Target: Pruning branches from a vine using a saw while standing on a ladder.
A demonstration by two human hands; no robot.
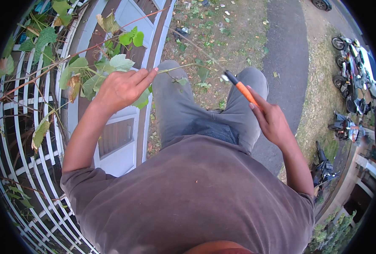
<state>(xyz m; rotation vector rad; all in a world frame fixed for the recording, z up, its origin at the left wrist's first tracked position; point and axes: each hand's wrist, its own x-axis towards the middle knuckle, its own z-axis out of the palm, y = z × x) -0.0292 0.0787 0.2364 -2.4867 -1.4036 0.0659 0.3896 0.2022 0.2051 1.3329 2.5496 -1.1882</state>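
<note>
My left hand (122, 86) is closed on a grapevine shoot (183, 66). The shoot's thin green tip sticks out past the fingers over my left knee and carries a few leaves. My right hand (271, 122) grips a long-bladed tool (248, 92) by its orange and black handle. Its long, thin blade slants up and to the left, somewhat blurred, and passes beyond the shoot's tip; I cannot tell whether they touch. Broad green grape leaves (121, 62), some browning, hang around my left hand from a reddish stem.
A white lattice (31, 127) with vines curves along the left, beside a grey and white panelled wall (118, 158). Ground strewn with leaves (222, 25) lies ahead, with an asphalt path (286, 51) to its right. Several motorcycles (351, 76) are parked at far right.
</note>
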